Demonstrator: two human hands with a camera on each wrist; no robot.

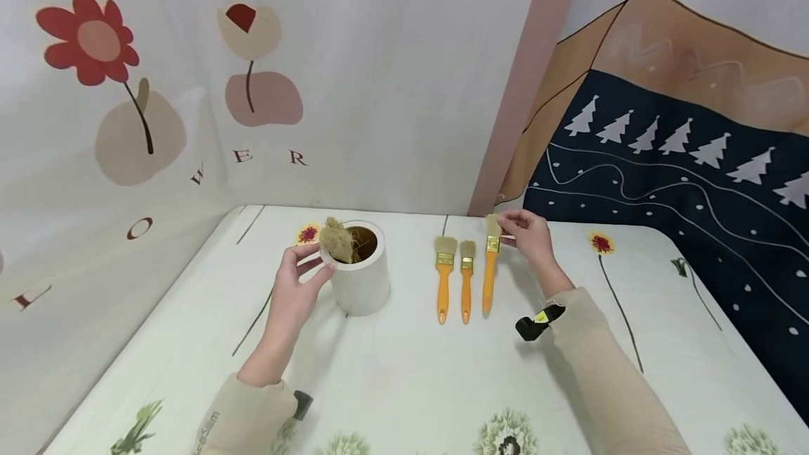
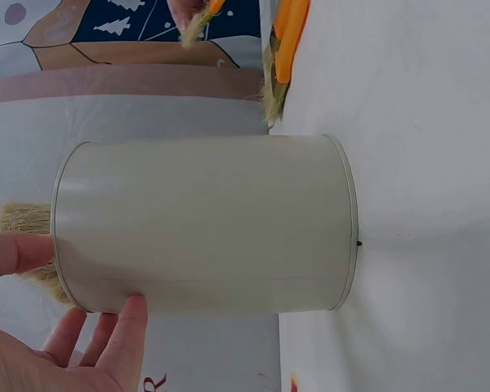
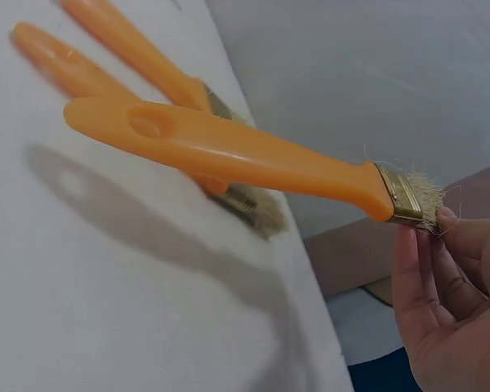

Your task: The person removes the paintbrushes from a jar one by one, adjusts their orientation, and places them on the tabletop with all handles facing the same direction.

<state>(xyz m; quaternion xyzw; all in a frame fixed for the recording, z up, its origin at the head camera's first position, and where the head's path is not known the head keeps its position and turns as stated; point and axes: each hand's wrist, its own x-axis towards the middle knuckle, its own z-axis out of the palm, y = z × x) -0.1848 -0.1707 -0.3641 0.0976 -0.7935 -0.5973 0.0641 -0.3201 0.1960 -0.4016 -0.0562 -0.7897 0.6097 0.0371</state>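
Note:
At the left of the table stands a white cylindrical container (image 1: 363, 290), upright, with tan bristles (image 1: 337, 239) sticking out over its rim. My left hand (image 1: 293, 290) holds the container near its top edge. In the left wrist view, several fingers (image 2: 131, 339) touch its side wall and another digit lies by the rim and bristles. My right hand (image 1: 529, 234) pinches an orange-handled paintbrush (image 1: 489, 283) by its bristle end; the handle is raised off the table in the right wrist view. Just left of it lie a wider paintbrush (image 1: 444, 293) and a narrower paintbrush (image 1: 466, 293).
A white flower-printed cloth (image 1: 404, 385) covers the table. Behind it hangs a pale curtain (image 1: 379, 90) with printed flowers and letters, and at the right a dark tree-patterned fabric (image 1: 632, 174). A black wrist camera (image 1: 534, 327) sits at the right cuff.

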